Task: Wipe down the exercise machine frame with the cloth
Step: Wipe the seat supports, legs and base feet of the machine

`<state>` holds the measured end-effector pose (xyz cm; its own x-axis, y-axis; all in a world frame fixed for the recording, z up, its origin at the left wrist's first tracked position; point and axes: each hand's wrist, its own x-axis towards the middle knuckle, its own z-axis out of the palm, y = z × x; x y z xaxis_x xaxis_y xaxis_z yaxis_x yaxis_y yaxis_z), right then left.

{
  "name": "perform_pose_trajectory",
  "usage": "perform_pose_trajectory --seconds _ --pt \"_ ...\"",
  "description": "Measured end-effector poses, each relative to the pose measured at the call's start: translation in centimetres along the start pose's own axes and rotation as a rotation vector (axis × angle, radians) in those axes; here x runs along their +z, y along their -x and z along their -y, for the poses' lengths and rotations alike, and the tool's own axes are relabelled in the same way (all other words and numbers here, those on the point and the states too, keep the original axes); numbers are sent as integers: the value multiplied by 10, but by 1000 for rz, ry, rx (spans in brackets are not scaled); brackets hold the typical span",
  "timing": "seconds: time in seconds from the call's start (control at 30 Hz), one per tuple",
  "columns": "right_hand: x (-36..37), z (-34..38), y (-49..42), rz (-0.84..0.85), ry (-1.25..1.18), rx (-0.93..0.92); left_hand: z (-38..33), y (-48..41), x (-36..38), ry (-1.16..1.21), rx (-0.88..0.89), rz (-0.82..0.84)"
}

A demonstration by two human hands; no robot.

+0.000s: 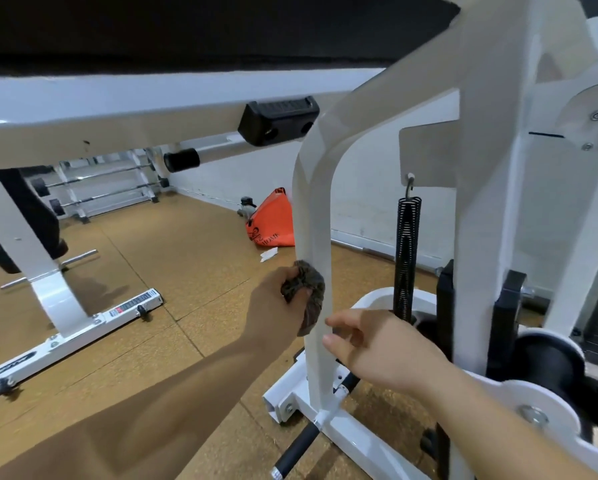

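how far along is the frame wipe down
Done: nothing shows as finished; no wipe marks are visible on the white paint. In hand: the left hand grips the cloth against the curved upright, partway down; the right hand touches it just below. Left: likely the upright's foot and the base rail.

Partly hidden things
The frame upright is covering one edge of the orange bag; the left grip is hiding part of the cloth.
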<state>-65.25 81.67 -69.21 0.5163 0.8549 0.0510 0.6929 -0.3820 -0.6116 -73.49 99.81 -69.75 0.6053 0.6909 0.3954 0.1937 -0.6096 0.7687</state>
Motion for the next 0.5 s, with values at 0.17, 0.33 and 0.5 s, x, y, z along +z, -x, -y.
perform_pose_trajectory --seconds 0.17,0.33,0.5 --pt "-12 -6 18 -65 -20 -83 -44 -19 -25 40 6 -57" --pt "-13 -1 22 -133 -62 -57 -80 -30 -25 157 50 -209" --pt "-14 2 20 -169 -192 1 -90 -19 -25 33 38 -162"
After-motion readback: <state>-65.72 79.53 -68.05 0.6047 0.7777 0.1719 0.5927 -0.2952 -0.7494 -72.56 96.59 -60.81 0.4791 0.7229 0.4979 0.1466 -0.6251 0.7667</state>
